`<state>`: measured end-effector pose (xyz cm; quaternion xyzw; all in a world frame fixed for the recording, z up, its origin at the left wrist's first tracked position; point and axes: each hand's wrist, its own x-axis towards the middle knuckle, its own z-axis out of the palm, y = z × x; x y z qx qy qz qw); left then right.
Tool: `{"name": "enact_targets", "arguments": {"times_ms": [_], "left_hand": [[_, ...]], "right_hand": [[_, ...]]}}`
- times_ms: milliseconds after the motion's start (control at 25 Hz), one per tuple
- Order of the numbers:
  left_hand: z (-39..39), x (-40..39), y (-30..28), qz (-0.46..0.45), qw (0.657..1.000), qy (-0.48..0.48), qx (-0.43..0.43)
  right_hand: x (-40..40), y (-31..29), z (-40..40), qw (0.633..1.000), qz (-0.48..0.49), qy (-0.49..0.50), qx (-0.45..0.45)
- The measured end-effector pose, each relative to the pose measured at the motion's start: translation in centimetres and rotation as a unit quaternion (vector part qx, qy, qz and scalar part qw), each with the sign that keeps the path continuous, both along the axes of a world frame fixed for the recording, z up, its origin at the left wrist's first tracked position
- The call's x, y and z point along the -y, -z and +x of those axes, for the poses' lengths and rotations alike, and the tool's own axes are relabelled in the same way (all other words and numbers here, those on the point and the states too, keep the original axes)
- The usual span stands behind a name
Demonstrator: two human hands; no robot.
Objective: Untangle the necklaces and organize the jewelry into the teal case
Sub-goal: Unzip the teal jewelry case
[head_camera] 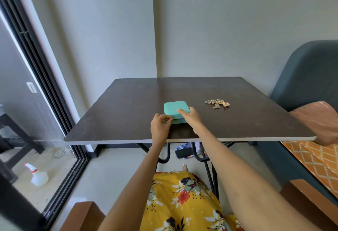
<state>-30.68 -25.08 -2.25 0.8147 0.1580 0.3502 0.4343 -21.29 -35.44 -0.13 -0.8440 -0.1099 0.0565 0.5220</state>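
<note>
A small teal case [174,108] lies closed on the dark table [128,106], near the middle of its front half. My right hand [191,118] rests on the case's near right corner, fingers on the lid. At the near left corner, my left hand [161,124] pinches the case's edge with its fingertips. A small heap of tangled gold jewelry [217,103] lies on the table to the right of the case, apart from both hands.
A dark blue sofa [311,77] with a brown cushion [318,119] stands at the table's right edge. Sliding glass door frames [45,88] run along the left. Below the table I see its black legs, a bag, and my lap in a yellow floral dress.
</note>
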Motion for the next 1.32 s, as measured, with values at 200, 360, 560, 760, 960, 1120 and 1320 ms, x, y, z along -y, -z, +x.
{"name": "enact_targets", "arguments": {"times_ms": [200, 360, 560, 760, 960, 1120, 1320], "left_hand": [[0.3, -1.0, -1.0, -0.113, 0.990, 0.051, -0.074], [0.1, -1.6, -1.2, -0.130, 0.984, 0.084, -0.089], [-0.4, -1.4, -0.9, -0.070, 0.993, 0.070, -0.068], [-1.3, -1.5, -0.1, 0.200, 0.977, 0.025, -0.070], [-1.1, -0.8, -0.4, 0.120, 0.992, 0.002, -0.045], [-0.6, -0.3, -0.3, 0.024, 1.000, -0.010, -0.007], [-0.8, -0.9, -0.2, 0.029, 0.999, 0.002, -0.024]], "right_hand": [[0.3, 0.3, -0.2, 1.000, 0.020, 0.003, 0.012], [0.4, 0.4, 0.0, 1.000, 0.010, 0.002, 0.025], [0.3, 0.8, 0.2, 0.999, -0.015, 0.010, 0.043], [0.7, 1.0, 0.4, 0.999, -0.026, 0.001, 0.040], [0.5, 0.9, 0.3, 0.999, -0.021, 0.000, 0.050], [0.8, 1.4, 0.4, 0.997, -0.029, -0.005, 0.072], [1.2, 1.5, 0.4, 0.994, -0.047, -0.028, 0.098]]}}
